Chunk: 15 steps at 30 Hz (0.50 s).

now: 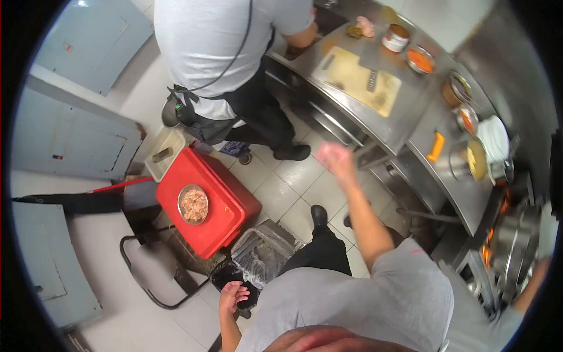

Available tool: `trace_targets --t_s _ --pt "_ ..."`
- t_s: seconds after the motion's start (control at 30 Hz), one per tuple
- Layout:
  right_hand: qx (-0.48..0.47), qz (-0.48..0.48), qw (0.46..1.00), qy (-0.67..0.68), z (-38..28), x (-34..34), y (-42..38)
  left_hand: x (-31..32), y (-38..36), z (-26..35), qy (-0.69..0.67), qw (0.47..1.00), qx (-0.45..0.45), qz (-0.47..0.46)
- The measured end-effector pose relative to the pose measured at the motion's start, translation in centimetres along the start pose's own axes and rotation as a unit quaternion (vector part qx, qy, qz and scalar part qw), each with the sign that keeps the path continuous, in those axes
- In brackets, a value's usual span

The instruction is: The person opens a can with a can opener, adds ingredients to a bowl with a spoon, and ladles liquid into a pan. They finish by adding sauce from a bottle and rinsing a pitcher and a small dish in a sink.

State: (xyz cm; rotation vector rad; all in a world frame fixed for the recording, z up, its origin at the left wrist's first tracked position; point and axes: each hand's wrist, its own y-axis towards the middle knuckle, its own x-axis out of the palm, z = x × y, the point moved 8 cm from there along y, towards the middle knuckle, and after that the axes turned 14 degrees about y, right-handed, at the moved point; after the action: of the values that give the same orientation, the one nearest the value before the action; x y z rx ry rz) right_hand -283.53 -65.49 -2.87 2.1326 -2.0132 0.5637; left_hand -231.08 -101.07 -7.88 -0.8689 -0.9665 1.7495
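My left hand [234, 294] is low on the left, its fingers curled in, with nothing visible in them. It is over a black-lined bin [229, 270], beside a clear-lined bin [249, 252]. My right hand [336, 157] reaches forward above the tiled floor, smeared by motion. Its fingers and anything pinkish in them cannot be made out. Ahead and to the left, a metal bowl of chopped pinkish food [193, 205] rests on the lid of a red cooler box [220, 226], apart from both hands.
A co-worker [220, 53] stands at the steel counter ahead. On it lies a cutting board [358, 79] with a knife [372, 81]. Plates [494, 138] and an orange-handled tool [436, 146] are to the right. Flames [488, 246] burn near another person's arm [532, 287].
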Motion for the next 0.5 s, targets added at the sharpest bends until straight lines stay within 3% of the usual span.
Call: trace_targets --t_s 0.07,0.13,0.2,0.27,0.3,0.33,0.4,0.47,0.5 --pt "0.117 0.042 0.992 -0.037 9.0 -2.3 -10.0 -0.9 2.2 -1.4 0.044 0.998 0.009 -0.033" --pt "0.269 0.112 0.956 0.021 15.1 -4.0 -20.7 -1.4 4.7 -2.8 0.106 0.992 0.018 -0.071" --pt "0.242 0.137 0.961 0.0 17.7 -5.7 -29.6 -1.9 7.8 -4.6 0.188 0.975 0.035 -0.109" --pt "0.149 -0.015 0.955 -0.255 21.6 -8.1 -36.4 -1.7 10.8 -7.5 0.285 0.947 0.032 -0.147" --pt "0.161 0.092 0.941 -0.283 18.2 -8.6 -41.1 -1.6 12.5 -10.7 0.381 0.909 0.007 -0.17" --pt "0.187 0.1 0.925 -0.315 17.1 -9.0 -45.7 -1.3 13.4 -12.6 0.445 0.874 0.005 -0.193" --pt "0.146 0.073 0.857 -0.488 19.7 -12.4 -53.5 0.6 13.8 -15.7 0.546 0.801 0.026 -0.246" --pt "0.319 0.179 0.821 -0.438 20.2 -16.3 -64.1 3.8 13.1 -17.7 0.61 0.734 0.058 -0.294" --pt "0.336 0.203 0.804 -0.446 20.1 -17.1 -69.2 5.8 12.6 -18.3 0.631 0.704 0.078 -0.315"
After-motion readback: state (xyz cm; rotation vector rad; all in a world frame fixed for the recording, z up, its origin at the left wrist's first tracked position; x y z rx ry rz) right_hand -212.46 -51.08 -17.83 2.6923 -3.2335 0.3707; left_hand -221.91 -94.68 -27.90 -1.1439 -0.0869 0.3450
